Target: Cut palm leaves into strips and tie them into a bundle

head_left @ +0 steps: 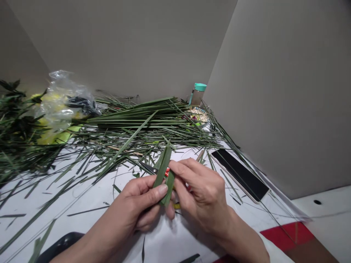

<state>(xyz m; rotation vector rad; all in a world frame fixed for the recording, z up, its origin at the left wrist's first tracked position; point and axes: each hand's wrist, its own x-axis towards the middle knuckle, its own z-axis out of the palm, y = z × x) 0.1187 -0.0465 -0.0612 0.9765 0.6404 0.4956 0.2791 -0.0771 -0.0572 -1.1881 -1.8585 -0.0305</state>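
Note:
My left hand grips a folded strip of green palm leaf between thumb and fingers, and the strip stands up at a slant. My right hand closes on the same strip from the right, its fingertips pressed against the leaf. Dark blades of a pair of scissors point left behind the leaf. Their red handle shows between my hands, partly hidden by the fingers. A small yellow piece peeks out below my right hand.
Long palm leaves lie heaped across the white table, with scraps scattered nearby. Beyond them are a plastic bag, a dark leafy bundle and a teal-capped bottle. A phone lies to the right, near a grey wall.

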